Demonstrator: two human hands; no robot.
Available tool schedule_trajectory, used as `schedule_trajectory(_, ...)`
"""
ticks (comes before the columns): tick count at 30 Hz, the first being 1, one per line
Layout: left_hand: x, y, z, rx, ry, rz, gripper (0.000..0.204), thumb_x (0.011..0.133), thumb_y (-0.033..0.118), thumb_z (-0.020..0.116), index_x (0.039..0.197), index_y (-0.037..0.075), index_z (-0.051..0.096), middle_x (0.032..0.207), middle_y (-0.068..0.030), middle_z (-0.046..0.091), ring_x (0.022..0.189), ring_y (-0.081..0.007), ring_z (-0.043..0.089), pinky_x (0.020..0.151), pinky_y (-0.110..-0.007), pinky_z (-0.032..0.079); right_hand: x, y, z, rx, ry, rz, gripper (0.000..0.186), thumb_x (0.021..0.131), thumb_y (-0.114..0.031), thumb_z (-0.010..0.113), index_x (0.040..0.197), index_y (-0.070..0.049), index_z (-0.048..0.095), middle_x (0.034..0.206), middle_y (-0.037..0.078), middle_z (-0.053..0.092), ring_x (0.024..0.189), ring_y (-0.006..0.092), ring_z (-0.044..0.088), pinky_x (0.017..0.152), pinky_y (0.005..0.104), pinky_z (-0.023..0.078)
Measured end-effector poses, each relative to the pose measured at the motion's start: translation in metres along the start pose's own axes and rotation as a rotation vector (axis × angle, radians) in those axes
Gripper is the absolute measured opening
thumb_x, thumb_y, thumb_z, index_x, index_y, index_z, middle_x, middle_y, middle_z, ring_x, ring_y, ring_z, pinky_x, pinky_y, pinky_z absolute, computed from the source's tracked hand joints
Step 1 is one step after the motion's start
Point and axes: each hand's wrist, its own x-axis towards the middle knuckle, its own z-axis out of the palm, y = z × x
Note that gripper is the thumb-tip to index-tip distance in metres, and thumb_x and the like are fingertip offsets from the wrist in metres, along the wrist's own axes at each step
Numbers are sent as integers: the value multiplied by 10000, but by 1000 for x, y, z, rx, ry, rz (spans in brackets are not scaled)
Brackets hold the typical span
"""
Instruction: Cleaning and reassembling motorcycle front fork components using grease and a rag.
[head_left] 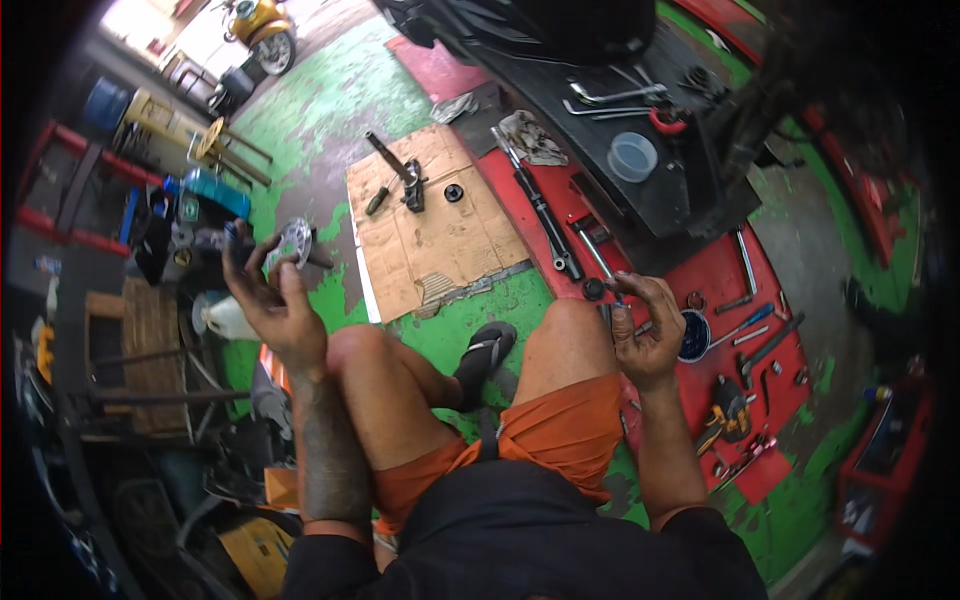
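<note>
My left hand point(275, 300) is raised left of my knee, its smudged fingers apart and partly curled. Beside its fingertips shows a silver disc with holes point(297, 240); whether they touch it I cannot tell. My right hand point(648, 335) is over my right knee, thumb and fingers pinched together. Something small seems to be between them, too hidden to name. Just left of those fingertips is a black round cap point(593, 290). A tub of dark blue grease point(693, 336) stands right of that hand. Beyond the knee lies a black and silver tube-shaped part point(540, 210) on the red board.
On the cardboard point(440, 250) are a metal bracket with a tube point(412, 185), a screwdriver point(377, 201) and a black ring point(454, 193). A dark bench point(560, 90) bears wrenches and a clear bowl point(632, 157). A hammer point(770, 348) and several tools lie on the red board point(790, 385).
</note>
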Motion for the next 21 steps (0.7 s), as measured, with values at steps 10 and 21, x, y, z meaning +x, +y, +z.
schedule_trajectory(10,42,-28,-25,-18,-271,-58,668,941,-39,524,1559,54,287,1502,-176,449,1139,-209,580,899,-302,508,90,141,204,63,-294,413,316,956,-167,625,1215,13,652,1136,188,695,1031,322,686,911,389,541)
schedule_trajectory(21,-65,-287,-26,70,-323,-522,628,875,-83,562,1477,3,404,1350,-143,544,939,-164,636,753,-277,537,198,269,374,-441,-272,195,400,893,-185,650,1270,-53,633,1266,161,639,1149,357,611,999,433,493)
